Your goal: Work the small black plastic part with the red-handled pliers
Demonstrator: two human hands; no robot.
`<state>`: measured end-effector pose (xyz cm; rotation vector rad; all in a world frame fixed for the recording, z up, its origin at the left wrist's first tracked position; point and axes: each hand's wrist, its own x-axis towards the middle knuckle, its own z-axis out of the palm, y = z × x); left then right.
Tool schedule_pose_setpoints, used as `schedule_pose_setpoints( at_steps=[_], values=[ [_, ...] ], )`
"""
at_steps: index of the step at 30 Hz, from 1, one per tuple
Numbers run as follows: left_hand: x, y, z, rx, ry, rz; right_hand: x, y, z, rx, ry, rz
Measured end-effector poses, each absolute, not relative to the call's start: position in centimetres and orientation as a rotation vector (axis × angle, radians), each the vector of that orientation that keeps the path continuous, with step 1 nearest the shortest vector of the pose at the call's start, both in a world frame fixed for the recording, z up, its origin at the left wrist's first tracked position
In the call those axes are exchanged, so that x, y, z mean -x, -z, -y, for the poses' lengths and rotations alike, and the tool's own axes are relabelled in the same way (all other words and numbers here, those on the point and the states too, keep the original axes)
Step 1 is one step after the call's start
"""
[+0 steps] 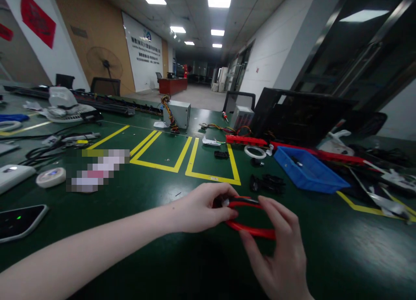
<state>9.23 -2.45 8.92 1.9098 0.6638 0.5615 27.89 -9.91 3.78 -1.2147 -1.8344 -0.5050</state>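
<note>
A pair of pliers [251,230] with curved red handles, one showing black along it, is held above the green table. My left hand [203,208] is closed at the left end of the pliers, thumb and fingers pinching there; the head is mostly hidden, and a small whitish bit shows by the fingertips. On the handles' right side is my right hand [284,243], fingertips on the upper handle and thumb at the lower one. The two handles stand apart, with a gap between them.
Beyond my hands lie black parts [267,184] and a blue tray [310,172]. A red power strip [248,140], a power supply [178,114] with cables and a white ring [255,152] sit farther back. At left are a tape roll [51,177] and a phone-like device [22,222].
</note>
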Motion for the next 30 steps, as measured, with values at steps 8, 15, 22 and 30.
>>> schedule_pose_setpoints(
  at_steps=[8,15,22,30],
  values=[
    [-8.8,-9.8,4.4,-2.461,-0.646,-0.777,-25.6,-3.8,11.1,1.376,-0.785,1.369],
    [-8.6,-10.1,5.8,-2.562,-0.735,-1.074,-23.5,-3.7,11.8,1.229,-0.989,1.159],
    [-8.4,-11.5,5.5,-2.71,-0.688,-1.002,-25.2,-3.7,11.3,1.252,-0.337,1.559],
    [-8.6,-10.3,5.2,-2.477,-0.554,-0.743,-26.2,-5.3,10.5,1.169,1.035,2.075]
  ],
)
